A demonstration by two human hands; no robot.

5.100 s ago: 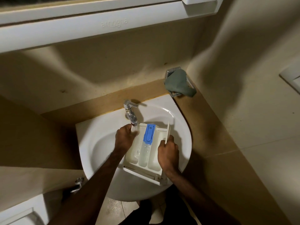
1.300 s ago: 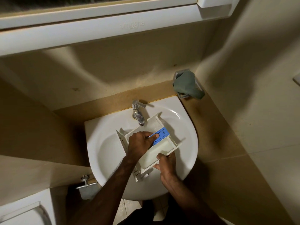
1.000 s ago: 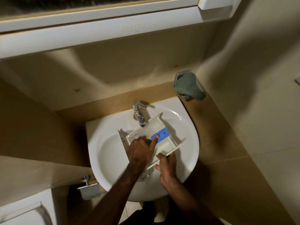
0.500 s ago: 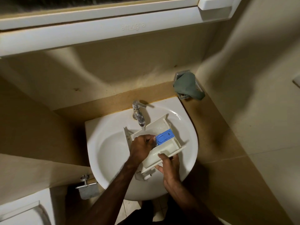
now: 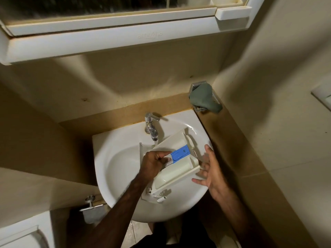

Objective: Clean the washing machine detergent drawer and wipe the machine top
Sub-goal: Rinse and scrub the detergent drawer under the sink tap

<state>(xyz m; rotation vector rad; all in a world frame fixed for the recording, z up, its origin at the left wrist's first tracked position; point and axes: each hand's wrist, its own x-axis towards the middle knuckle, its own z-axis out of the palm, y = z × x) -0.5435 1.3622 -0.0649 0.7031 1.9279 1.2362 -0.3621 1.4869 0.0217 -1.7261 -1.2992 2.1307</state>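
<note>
The white detergent drawer (image 5: 176, 173) lies tilted across the white sink (image 5: 109, 158), its front panel towards the lower left. A blue insert (image 5: 180, 154) sits in its middle compartment. My left hand (image 5: 155, 162) is inside the drawer with curled fingers, gripping a compartment wall right beside the blue insert. My right hand (image 5: 210, 170) hovers at the drawer's right edge with fingers spread, holding nothing. A thin stream of water runs from the chrome tap (image 5: 151, 127) into the drawer's far corner.
A green cloth (image 5: 204, 100) hangs on a metal holder in the wall corner to the right of the sink. A white mirror cabinet (image 5: 111, 42) overhangs the sink. A metal fitting (image 5: 91, 204) sticks out at the lower left, above a white fixture (image 5: 23, 233).
My right hand has let go of the drawer's near edge and opened beside it. The drawer has turned a little further under the tap. My left hand stays inside by the blue insert.
</note>
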